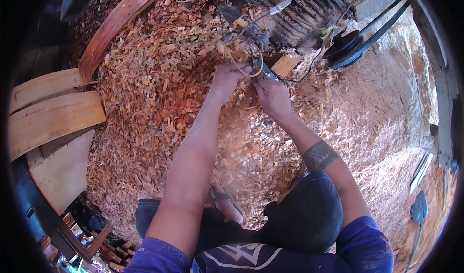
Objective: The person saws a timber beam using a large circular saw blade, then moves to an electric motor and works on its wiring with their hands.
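Note:
Both of my hands meet in front of a finned electric motor (295, 19), among thin loose wires. With closed fingers, my left hand (229, 77) pinches the wires beside a looped beige cable (262, 64). Close beside it, my right hand (274, 95) is closed around a small grey metal tool (268, 74); its exact kind is hard to see. Dark wires run from the motor's near side toward my fingers, and the wire ends are hidden between the hands. Just past my right hand lies a small wooden block (286, 65).
Wood shavings (140, 104) cover the ground around me. A black pulley with a belt (344, 50) sits right of the motor. Curved planks (58, 118) lie at the left, a reddish board (113, 31) at the far left. A shovel-like tool (419, 208) lies at the right.

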Demonstrator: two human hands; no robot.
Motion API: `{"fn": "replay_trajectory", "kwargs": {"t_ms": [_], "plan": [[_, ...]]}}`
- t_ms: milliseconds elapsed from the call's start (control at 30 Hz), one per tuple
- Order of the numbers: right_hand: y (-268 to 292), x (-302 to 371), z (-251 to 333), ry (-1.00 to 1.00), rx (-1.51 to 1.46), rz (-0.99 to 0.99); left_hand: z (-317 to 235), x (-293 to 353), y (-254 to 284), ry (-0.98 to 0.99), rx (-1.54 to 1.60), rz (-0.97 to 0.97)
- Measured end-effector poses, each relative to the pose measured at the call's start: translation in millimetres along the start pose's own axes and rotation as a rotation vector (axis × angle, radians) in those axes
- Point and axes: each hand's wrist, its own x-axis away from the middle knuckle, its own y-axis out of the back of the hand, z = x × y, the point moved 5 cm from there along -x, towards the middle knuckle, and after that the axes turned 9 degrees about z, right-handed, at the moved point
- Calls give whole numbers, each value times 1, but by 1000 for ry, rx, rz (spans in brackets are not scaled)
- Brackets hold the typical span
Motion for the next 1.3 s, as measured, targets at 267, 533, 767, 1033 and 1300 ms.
{"fn": "replay_trajectory", "kwargs": {"t_ms": [267, 533, 767, 1033, 1300], "plan": [[-12, 10, -8, 54, 41, 31, 1, 3, -3, 7, 26, -4], [-7, 12, -4, 77, 137, 62, 0, 4, -4, 91, 65, 35], [-4, 13, -12, 52, 97, -16, 6, 0, 1, 81, 279, 114], [7, 17, -5, 4, 36, -8, 9, -2, 8, 54, 337, 95], [1, 9, -18, 140, 32, -165, 7, 0, -7, 104, 295, 152]]}}
